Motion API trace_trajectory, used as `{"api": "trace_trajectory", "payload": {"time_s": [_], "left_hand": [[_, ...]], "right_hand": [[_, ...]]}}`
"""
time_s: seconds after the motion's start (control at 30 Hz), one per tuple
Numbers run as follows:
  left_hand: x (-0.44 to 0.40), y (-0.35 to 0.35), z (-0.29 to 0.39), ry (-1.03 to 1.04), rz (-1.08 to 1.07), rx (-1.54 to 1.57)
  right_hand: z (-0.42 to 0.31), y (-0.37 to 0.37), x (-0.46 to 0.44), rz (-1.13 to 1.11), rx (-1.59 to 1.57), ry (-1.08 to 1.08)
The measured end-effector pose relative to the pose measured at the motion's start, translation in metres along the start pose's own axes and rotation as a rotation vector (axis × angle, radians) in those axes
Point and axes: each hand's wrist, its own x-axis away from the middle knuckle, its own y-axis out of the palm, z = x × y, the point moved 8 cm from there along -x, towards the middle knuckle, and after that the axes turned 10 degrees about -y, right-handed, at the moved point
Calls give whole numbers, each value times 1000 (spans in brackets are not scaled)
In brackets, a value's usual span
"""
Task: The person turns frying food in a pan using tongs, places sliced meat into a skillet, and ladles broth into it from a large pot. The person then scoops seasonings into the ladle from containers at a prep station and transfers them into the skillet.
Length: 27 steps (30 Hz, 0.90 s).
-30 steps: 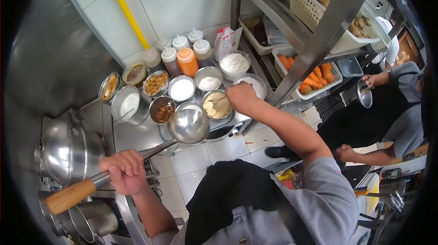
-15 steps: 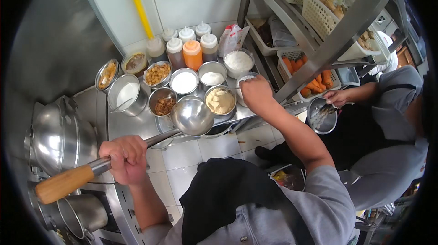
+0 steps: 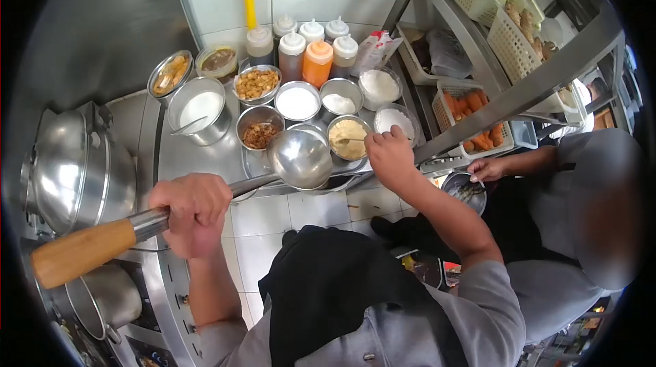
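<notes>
My left hand is wrapped round the metal shaft of a large ladle with a wooden handle end. The ladle's bowl hangs at the counter's front edge, beside a bowl of brown crumbly bits. My right hand pinches a thin metal spoon, its far end in a bowl of pale yellow powder. Behind that hand stands a tub of white powder. More white seasonings fill a bowl and a second bowl farther back.
Squeeze bottles line the wall. A pot of white powder stands left on the counter, near a domed steel lid. A shelf post rises at right. A co-worker's hand holds a steel bowl.
My right hand has moved from the white powder tub to the pale yellow powder, bringing the spoon along. My left hand still grips the ladle. The view has shifted slightly.
</notes>
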Motion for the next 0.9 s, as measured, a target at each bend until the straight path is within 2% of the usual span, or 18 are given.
{"api": "trace_trajectory", "payload": {"time_s": [0.13, 0.33, 0.4, 0.43, 0.63, 0.73, 0.8, 0.83, 0.9], "left_hand": [[0, -6, 0, -32, -31, 29], [-3, -8, 1, 6, -6, -53], [-5, -7, -1, -6, -2, -65], [-6, -6, -3, -6, -4, -62], [-11, -4, -14, -23, -8, -47], [-15, -4, -19, -45, -9, -61], [-17, -4, -20, -43, -12, -62], [-17, -3, -21, -45, -19, -59], [-16, -8, -20, -24, 61, -27]], "right_hand": [[-5, 8, 4, -24, -73, 16], [23, 31, 9, -169, -215, 194], [37, 42, 16, -219, -339, 352], [40, 43, 18, -220, -337, 354], [53, 35, 31, -168, -314, 436], [53, 9, 31, -142, -343, 486], [47, -17, 29, 29, -409, 507], [40, -21, 27, 30, -408, 515], [13, -40, 11, 158, -309, 339]]}}
